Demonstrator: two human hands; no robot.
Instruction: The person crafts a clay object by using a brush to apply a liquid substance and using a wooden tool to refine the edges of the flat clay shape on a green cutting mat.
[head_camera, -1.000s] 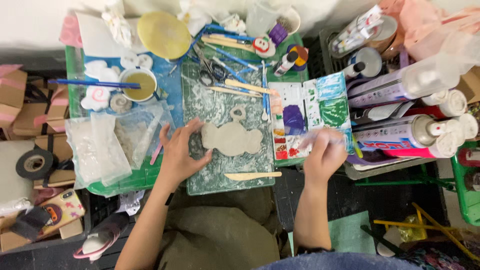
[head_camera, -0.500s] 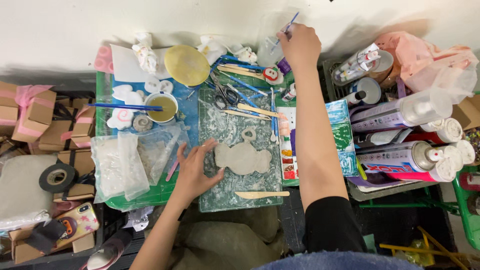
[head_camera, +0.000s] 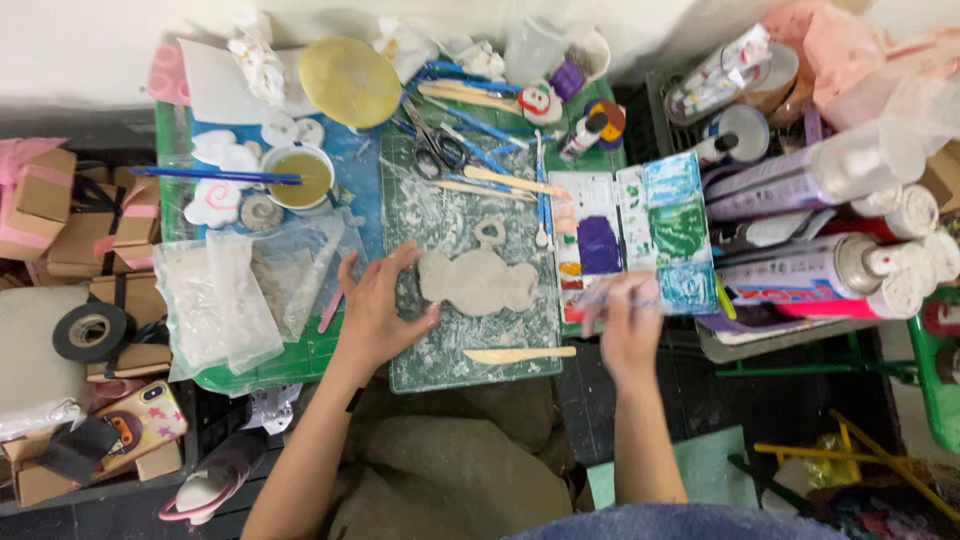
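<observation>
Left hand, fingers spread open, steadies grey clay slab at its left edge on green cutting mat. Slab: flat, lobed outline, loop on top, cut out but unpainted. Right hand grips a blurred brush over paint palette.
</observation>
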